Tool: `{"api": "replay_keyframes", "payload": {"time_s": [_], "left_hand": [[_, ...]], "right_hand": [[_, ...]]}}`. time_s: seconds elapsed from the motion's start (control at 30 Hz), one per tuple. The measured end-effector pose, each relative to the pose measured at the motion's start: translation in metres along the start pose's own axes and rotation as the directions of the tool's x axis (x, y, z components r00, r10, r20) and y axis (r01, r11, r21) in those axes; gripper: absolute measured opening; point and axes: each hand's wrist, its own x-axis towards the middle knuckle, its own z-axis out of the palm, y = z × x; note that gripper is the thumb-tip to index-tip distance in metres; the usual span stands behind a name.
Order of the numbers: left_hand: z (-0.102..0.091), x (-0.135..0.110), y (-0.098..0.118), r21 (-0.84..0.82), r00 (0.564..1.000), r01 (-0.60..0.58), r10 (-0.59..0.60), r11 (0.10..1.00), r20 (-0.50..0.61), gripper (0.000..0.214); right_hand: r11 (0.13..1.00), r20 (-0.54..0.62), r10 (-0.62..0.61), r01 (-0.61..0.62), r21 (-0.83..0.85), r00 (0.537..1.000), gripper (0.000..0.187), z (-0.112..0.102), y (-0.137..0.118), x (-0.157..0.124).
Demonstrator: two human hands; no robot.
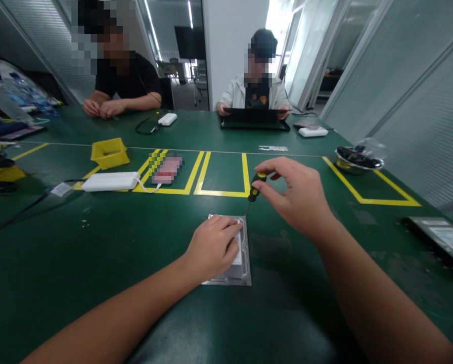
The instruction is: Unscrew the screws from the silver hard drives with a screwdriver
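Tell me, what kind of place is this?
Probably an electronics workshop. The left hand rests on a hard drive on a green table marked with yellow tape boxes, the right hand holds a screwdriver to its corner, and a yellow bin sits nearby.

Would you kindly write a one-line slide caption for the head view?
Left hand presses a hard drive down while right hand sets a screwdriver at its corner.

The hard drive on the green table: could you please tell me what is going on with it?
The person's left hand presses on the silver hard drive, which lies flat on the green table. Their right hand holds a yellow-and-black screwdriver, its tip at the drive's far right corner. Two other people sit across the table.
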Motion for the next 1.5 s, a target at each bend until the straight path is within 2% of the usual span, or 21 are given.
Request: {"api": "replay_keyframes", "payload": {"time_s": [0.17, 0.5, 0.7, 0.9, 1.07, 1.33, 1.5], "left_hand": [[0.0, 0.0, -0.0001, 0.005, 1.0, 0.002, -0.002, 1.0, 0.003, 0.036], [0.0003, 0.0002, 0.0001, 0.006, 1.0, -0.01, 0.01, 1.0, -0.003, 0.036], [0.0008, 0.0, 0.0003, 0.013, 1.0, -0.004, 0.004, 1.0, 0.002, 0.035], [0.0002, 0.0003, 0.0003, 0.02, 1.0, -0.001, 0.0, 1.0, 0.016, 0.036], [0.0, -0.0001, 0.0001, 0.027, 1.0, -0.003, 0.003, 1.0, 0.014, 0.035], [0.001, 0.0001, -0.0003, 0.028, 1.0, -0.003, 0.003, 1.0, 0.011, 0.035], [0.0004, 0.0001, 0.0005, 0.028, 1.0, -0.001, 0.001, 1.0, 0.007, 0.035]], "right_hand": [[0.998, 0.006, 0.009, -0.009, 0.059, 1.0, 0.018, 0.0002, 0.0006, 0.0003], [0.998, 0.02, 0.02, -0.021, 0.066, 1.0, 0.016, 0.0038, 0.0019, 0.0009], [0.997, 0.019, -0.028, 0.026, 0.077, 0.999, 0.022, 0.0035, -0.0003, -0.001], [0.999, 0.087, -0.037, 0.033, 0.041, 0.996, 0.035, 0.0036, -0.0016, -0.0004], [0.998, 0.098, -0.055, 0.054, 0.012, 0.994, 0.039, 0.0055, 0.0014, -0.0013], [0.995, 0.048, -0.102, 0.102, 0.003, 0.994, 0.034, 0.007, 0.0043, -0.0007], [0.997, 0.026, -0.075, 0.074, 0.03, 0.997, 0.026, 0.0069, 0.0035, -0.0006]]}}
